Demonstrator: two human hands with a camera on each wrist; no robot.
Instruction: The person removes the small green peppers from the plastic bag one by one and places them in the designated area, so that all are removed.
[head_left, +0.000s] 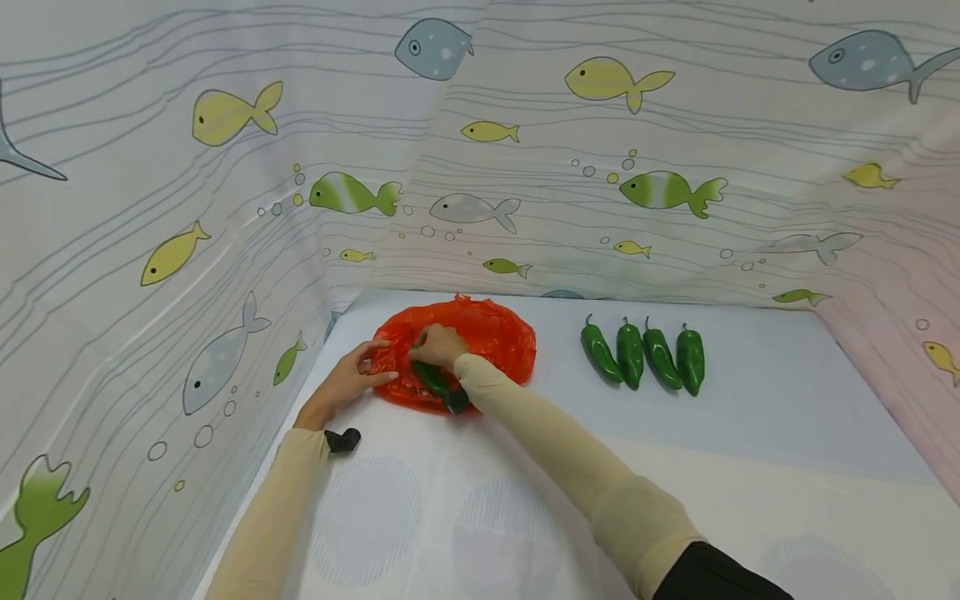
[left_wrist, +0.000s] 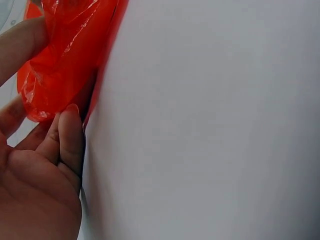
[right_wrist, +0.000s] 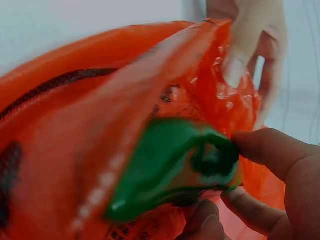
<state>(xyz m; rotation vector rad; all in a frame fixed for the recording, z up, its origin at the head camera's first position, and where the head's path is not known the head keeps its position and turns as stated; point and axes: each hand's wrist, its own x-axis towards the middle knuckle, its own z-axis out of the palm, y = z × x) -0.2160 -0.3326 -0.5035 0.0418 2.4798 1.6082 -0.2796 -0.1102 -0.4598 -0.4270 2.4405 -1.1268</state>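
A red plastic bag lies on the white table. My right hand pinches a green pepper by its stem end at the bag's mouth; up close the pepper sits between the thumb and fingers, partly behind the orange-red film. My left hand pinches the bag's left edge, with the thumb and a finger against the red plastic.
Several green peppers lie in a row to the right of the bag. Fish-print curtains wall in the left, back and right sides. The white table stretches toward me.
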